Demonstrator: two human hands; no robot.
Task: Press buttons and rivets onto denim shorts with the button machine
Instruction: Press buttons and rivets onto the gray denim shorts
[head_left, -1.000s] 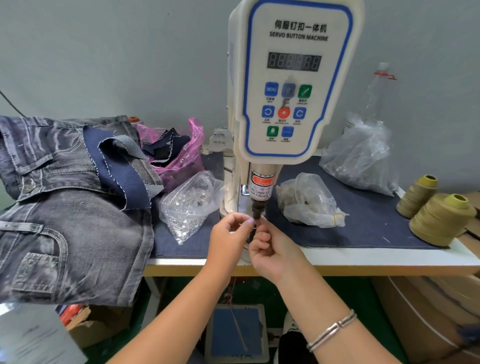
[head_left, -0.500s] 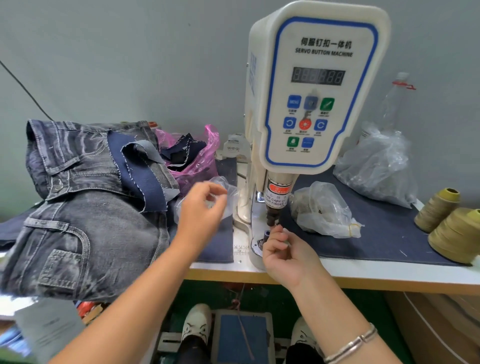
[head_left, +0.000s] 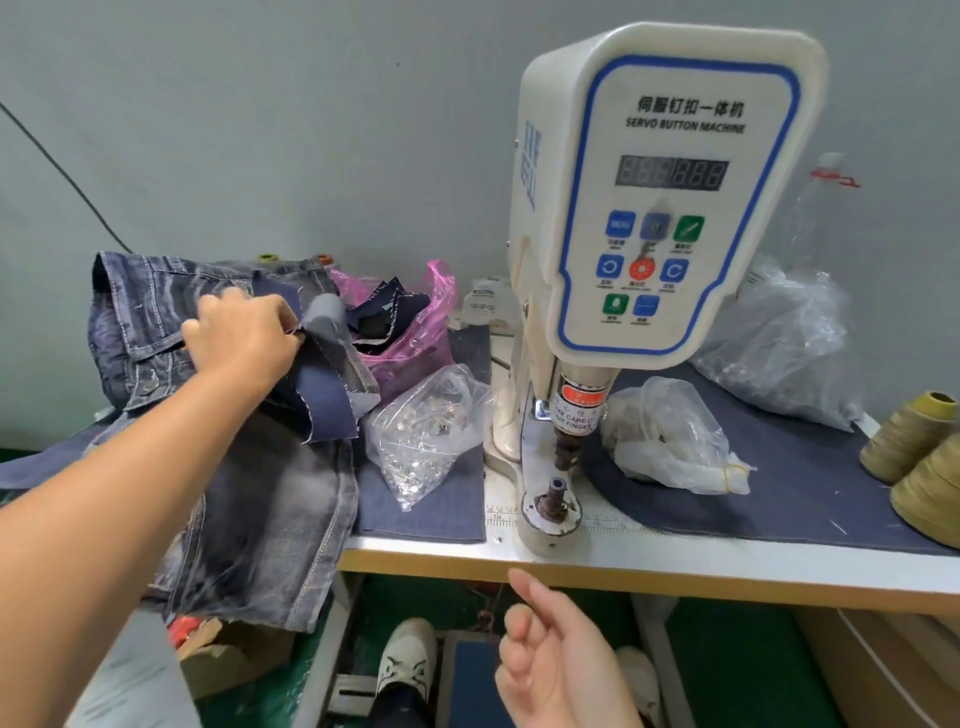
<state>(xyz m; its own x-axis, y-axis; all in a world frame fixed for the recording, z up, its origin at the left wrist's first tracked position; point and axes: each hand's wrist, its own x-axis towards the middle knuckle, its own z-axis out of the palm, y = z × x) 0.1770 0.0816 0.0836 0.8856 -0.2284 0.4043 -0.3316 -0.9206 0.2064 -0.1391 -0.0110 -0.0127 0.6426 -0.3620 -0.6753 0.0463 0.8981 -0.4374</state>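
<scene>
A garment workshop: a servo button machine (head_left: 660, 208) stands at the bench (head_left: 675, 558) edge, stacked denim shorts (head_left: 249, 499) at nine o'clock, clear bags of metal fasteners (head_left: 426, 431) beside it, thread cones (head_left: 909, 436) at three o'clock, a foot pedal (head_left: 472, 670) below

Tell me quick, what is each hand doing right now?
Left hand: grips the denim shorts on top of the pile.
Right hand: holds nothing, fingers loosely curled, below the table edge.
</scene>
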